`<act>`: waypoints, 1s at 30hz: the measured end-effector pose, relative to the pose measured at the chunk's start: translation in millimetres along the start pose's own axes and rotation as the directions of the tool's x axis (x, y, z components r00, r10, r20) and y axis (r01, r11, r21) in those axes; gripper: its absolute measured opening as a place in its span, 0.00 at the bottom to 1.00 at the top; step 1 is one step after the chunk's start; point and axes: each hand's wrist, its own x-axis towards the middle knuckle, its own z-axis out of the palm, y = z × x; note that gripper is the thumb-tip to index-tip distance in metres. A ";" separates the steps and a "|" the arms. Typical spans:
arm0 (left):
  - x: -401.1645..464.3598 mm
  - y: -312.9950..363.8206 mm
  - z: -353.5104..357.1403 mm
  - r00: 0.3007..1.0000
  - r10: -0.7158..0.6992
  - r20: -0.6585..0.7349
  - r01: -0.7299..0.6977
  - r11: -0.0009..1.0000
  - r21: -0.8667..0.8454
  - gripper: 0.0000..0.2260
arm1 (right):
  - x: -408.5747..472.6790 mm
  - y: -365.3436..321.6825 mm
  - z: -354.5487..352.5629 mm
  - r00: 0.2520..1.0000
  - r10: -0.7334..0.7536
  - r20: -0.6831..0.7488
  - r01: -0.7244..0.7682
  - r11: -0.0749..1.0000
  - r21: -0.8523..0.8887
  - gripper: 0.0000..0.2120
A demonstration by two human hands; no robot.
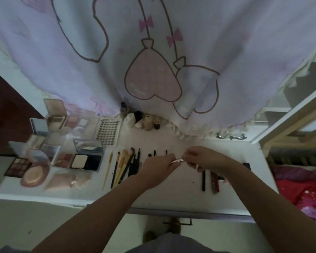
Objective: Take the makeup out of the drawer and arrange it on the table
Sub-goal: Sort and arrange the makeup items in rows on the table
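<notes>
Both my hands meet above the middle of the white table (171, 196). A thin silver makeup stick (178, 160) spans between them: my left hand (157, 167) pinches one end and my right hand (204, 157) pinches the other. Left of my hands lies a row of makeup brushes (124, 167), some yellow-handled and some black. Open palettes and compacts (62, 157) fill the table's left part. Dark and red pencils (211, 179) lie under my right wrist. The drawer front with its handle (177, 222) shows under the table edge.
Small bottles (146, 121) stand at the back against a lilac curtain (153, 52). A lash card (109, 132) lies beside them. Metal eyelash curlers (232, 136) sit at the back right. A bed with red fabric (303, 190) is on the right.
</notes>
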 end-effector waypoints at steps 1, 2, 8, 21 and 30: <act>-2.6 -1.7 -1.6 1.000 -0.007 0.009 0.007 1.000 -0.012 0.14 | -3.0 -1.0 2.1 1.000 -0.004 0.003 0.003 1.000 0.017 0.08; -5.1 -3.1 -3.0 1.000 -0.005 0.012 0.005 1.000 -0.014 0.14 | -5.6 -2.0 4.3 1.000 0.008 0.001 -0.008 0.999 0.045 0.09; -15.8 -4.0 -5.4 0.997 0.080 0.024 -0.081 0.995 0.060 0.13 | -15.7 0.4 14.0 0.996 0.090 0.011 -0.090 0.995 0.035 0.17; -24.8 -5.7 9.8 0.986 0.139 0.097 -0.143 0.989 0.039 0.14 | -30.5 17.4 16.1 0.997 0.057 0.056 -0.057 0.998 -0.014 0.06; -7.7 -17.3 -2.2 0.901 -0.017 0.434 0.253 0.833 -0.493 0.17 | -34.2 19.5 -8.8 0.994 -0.053 -0.090 0.040 0.989 -0.145 0.02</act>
